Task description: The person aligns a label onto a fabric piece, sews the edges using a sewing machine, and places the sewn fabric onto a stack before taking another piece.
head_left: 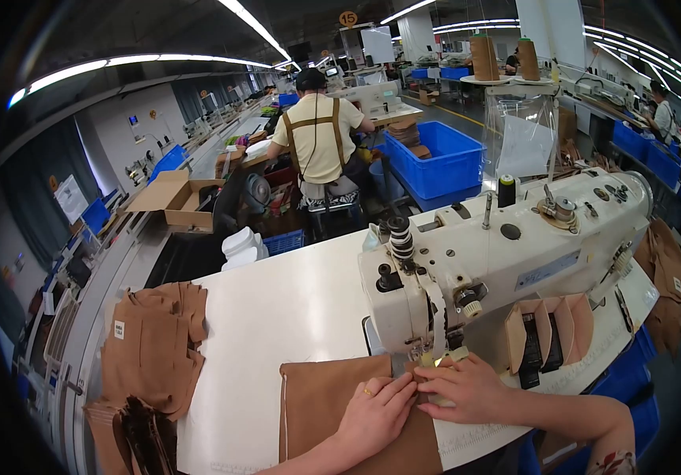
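Where your left hand [376, 412] and right hand [463, 389] lie close together near the needle end of the sewing machine [506, 265], the brown panel [309, 412] lies flat on the counter [253, 340]. Your left hand rests palm down on it, fingers stretched and laid together, pressing rather than pinching. Your right hand has its fingers bent by the needle; whether they pinch the panel, I cannot tell.

The panel looks light and soft, yet firm enough to lie smooth, so it probably slides easily on the glossy counter and may crease if pushed hard. Flat fingers near its middle, or a light hold on its left edge, should suit it.

To the left, a broad white stretch of counter reaches to the stack of brown pieces [150, 356], giving you sideways room. On the right, space is tighter: the machine rises on the far side, and the divided holder [574, 326] stands just beyond your right hand.
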A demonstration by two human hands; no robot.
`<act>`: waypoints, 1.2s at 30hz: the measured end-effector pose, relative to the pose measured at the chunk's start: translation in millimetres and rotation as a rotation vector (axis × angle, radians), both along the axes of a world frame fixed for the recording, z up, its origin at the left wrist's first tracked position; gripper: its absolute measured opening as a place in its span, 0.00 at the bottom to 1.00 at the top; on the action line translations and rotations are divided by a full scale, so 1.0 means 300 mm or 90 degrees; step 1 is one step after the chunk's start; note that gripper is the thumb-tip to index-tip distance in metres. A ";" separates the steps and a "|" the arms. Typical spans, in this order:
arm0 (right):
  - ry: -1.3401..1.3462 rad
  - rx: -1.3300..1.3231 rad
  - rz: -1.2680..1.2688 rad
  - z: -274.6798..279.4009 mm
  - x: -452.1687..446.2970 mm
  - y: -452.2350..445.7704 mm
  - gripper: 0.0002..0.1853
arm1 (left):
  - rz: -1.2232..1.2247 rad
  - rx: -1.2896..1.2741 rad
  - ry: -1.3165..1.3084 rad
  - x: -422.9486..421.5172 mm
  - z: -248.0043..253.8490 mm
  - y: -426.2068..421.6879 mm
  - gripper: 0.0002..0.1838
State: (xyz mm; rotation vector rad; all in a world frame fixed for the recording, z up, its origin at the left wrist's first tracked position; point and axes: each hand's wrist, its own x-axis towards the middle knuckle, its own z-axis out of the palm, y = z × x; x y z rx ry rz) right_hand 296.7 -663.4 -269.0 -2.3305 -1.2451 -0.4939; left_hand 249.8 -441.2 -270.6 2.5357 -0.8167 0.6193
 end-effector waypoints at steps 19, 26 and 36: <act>-0.010 0.001 -0.012 -0.005 0.034 0.006 0.15 | 0.001 -0.027 0.017 0.032 0.005 -0.013 0.18; 0.007 -0.009 -0.022 0.013 0.029 0.005 0.15 | 0.008 -0.019 0.011 0.041 -0.004 -0.017 0.18; 0.058 0.297 0.165 -0.021 -0.431 -0.132 0.07 | -0.001 0.004 -0.031 0.074 0.002 -0.008 0.15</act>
